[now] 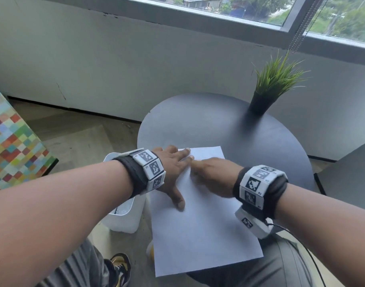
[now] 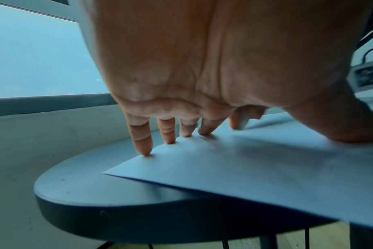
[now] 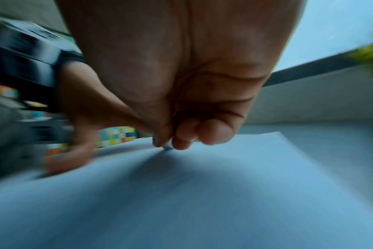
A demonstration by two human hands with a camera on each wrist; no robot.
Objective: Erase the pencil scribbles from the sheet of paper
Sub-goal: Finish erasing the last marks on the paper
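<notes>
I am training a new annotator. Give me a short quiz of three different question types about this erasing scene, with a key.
1. True or false: the left hand lies flat with spread fingers on the sheet of paper.
2. What does the right hand pinch against the paper? A) a pencil B) a small eraser C) a ruler
3. Fill in: the potted plant stands on the ____.

Key: 1 true; 2 B; 3 the round table.

Round dark desk [image 1: 229,125] under your hands. Potted grass plant [image 1: 268,88] stands on it, beyond your right hand. White bin [image 1: 125,216] on the floor below your left wrist. Multicoloured checkered panel [image 1: 11,141] far left.
</notes>
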